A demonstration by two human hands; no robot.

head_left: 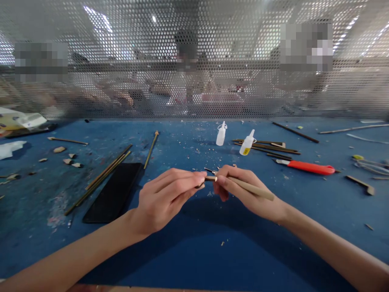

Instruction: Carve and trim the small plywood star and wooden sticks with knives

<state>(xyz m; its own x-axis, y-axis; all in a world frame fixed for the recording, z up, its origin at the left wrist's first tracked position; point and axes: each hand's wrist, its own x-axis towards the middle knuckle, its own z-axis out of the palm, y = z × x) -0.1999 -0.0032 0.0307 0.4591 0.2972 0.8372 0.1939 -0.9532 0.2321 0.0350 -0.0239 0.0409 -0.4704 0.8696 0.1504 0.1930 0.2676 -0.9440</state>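
Note:
Pinched in the fingers of my left hand (172, 196) is a small piece of twig (210, 178) with a pale cut end pointing right. My right hand (243, 186) is closed around a carving knife with a light wooden handle (253, 189). Its thin metal blade (209, 170) points left, just beyond the twig. The right thumb is against or very near the pale end of the twig; I cannot tell which. Both hands are held close together above the blue table (225, 259). My left fingers hide most of the twig.
A black phone (112, 194) and several thin sticks (103, 178) lie left. Two white glue bottles (221, 134) stand ahead, beside more sticks (270, 146). A red-handled utility knife (310, 166) lies right. Behind rises a perforated metal screen (127, 81), with people beyond it.

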